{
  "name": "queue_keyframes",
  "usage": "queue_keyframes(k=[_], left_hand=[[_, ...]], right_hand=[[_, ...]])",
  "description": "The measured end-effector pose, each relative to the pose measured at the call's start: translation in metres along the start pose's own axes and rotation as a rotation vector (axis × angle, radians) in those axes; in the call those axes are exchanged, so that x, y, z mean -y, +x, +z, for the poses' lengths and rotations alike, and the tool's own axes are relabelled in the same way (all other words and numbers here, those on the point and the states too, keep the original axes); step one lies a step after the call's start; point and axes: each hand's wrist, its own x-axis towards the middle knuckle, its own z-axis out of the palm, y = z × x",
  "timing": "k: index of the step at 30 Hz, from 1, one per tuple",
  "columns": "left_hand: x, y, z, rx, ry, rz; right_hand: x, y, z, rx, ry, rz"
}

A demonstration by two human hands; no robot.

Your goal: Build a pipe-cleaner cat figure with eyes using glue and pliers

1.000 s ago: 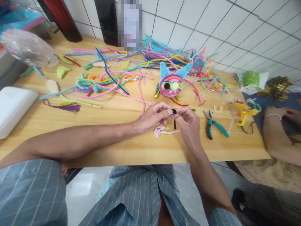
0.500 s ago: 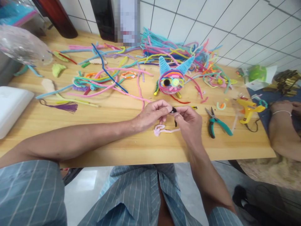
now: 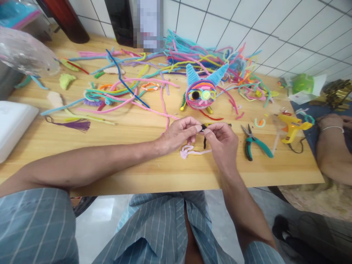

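Observation:
Between the fingertips of both hands is a black pipe cleaner (image 3: 205,142), curled at the top with a short end hanging down. My left hand (image 3: 183,134) pinches it from the left, and my right hand (image 3: 222,143) grips it from the right, thumbs nearly meeting. Fingers cover most of the curled part. Just below, a pale pink pipe cleaner (image 3: 187,151) with looped ends lies on the wooden table (image 3: 154,172). Beyond my hands stands a round pipe-cleaner figure (image 3: 201,97) with blue pointed ears, one black eye and one pale yellow eye.
Teal-handled pliers (image 3: 250,143) and a yellow glue gun (image 3: 294,126) lie to the right. Loose pipe cleaners (image 3: 132,86) spread across the back and left, near a purple tassel (image 3: 74,124). Another person's arm (image 3: 332,146) rests at the right edge.
Both hands stay at nearly the same place with the black pipe cleaner between them. My right hand has shifted very slightly; the view has moved a little.

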Motion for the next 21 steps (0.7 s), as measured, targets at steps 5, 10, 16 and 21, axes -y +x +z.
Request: queue_keyframes(k=[5, 10, 16, 21], left_hand=[[-0.003, -0.003, 0.002, -0.003, 0.034, -0.033], [-0.004, -0.005, 0.004, -0.011, 0.059, -0.051], [-0.005, 0.002, -0.001, 0.005, 0.178, -0.008], [-0.011, 0.008, -0.008, 0.027, 0.343, 0.012]], right_hand=[[-0.004, -0.001, 0.0, -0.008, -0.038, -0.002], [-0.006, -0.002, -0.002, 0.017, -0.108, -0.079], [-0.005, 0.002, -0.009, 0.076, -0.177, -0.126], [-0.001, 0.006, -0.014, 0.118, -0.264, -0.187]])
